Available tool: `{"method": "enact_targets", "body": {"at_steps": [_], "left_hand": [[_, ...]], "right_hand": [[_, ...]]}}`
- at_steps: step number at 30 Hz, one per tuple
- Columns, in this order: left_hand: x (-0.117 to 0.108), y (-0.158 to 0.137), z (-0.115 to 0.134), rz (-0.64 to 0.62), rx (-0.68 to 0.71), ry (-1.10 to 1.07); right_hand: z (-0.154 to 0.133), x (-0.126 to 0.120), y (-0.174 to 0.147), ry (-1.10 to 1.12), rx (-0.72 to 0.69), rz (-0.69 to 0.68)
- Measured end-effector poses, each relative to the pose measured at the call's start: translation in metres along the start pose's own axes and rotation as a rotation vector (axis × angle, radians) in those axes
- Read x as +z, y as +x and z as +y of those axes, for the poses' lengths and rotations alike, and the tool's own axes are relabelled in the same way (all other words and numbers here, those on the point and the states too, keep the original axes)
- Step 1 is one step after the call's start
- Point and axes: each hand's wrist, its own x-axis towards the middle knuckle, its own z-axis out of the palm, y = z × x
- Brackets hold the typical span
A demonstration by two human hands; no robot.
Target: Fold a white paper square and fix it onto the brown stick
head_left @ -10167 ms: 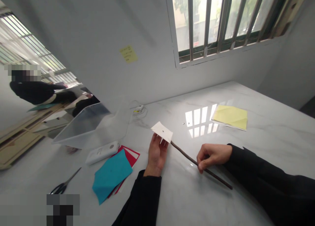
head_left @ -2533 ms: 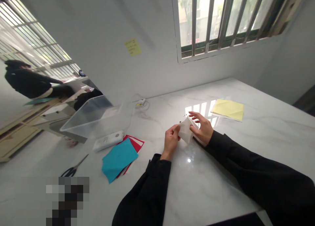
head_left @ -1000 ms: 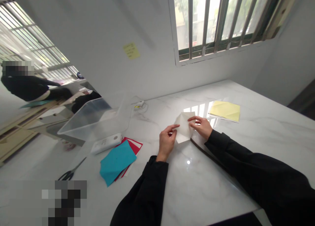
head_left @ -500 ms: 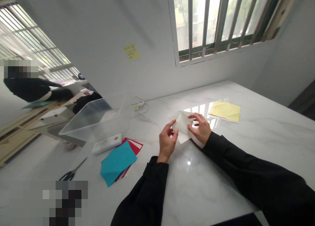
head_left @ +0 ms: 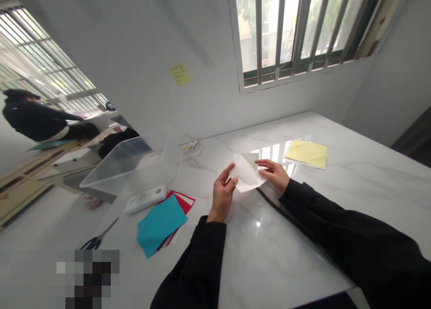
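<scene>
A small creased sheet of white paper (head_left: 247,172) is held up between my two hands above the marble-patterned table. My left hand (head_left: 223,193) pinches its left edge between thumb and fingers. At the paper's right side, my right hand (head_left: 274,174) grips the edge with the thumb below and the fingers above. Left of my left hand lies a stack with a turquoise sheet (head_left: 161,224) on top and a red sheet (head_left: 183,201) partly under it. To the right of my right hand rests yellow paper (head_left: 307,153) over white paper.
Scissors (head_left: 99,238) lie on the table at the left. Behind the turquoise sheet are a white rectangular device (head_left: 146,199) and a clear plastic bin (head_left: 131,165). A small white gadget with a cable (head_left: 191,145) sits near the wall. Another person (head_left: 37,116) sits far left.
The white paper has turned, showing more of its face to me. My left hand has shifted slightly left; my right hand's fingers have straightened a little.
</scene>
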Motion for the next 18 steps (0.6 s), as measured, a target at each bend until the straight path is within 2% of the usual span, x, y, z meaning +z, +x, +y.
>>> {"method": "enact_targets", "body": {"at_steps": [9,13,18], "left_hand": [[-0.010,0.004,0.006,0.007,-0.039,-0.091],[-0.018,0.007,0.005,0.003,-0.060,-0.080],[-0.025,0.010,0.004,-0.037,-0.077,-0.090]], "right_hand": [[-0.001,-0.006,0.001,0.323,0.256,-0.138],[0.000,-0.007,0.004,0.374,0.237,-0.178],[0.005,-0.008,0.006,0.340,0.224,-0.112]]}}
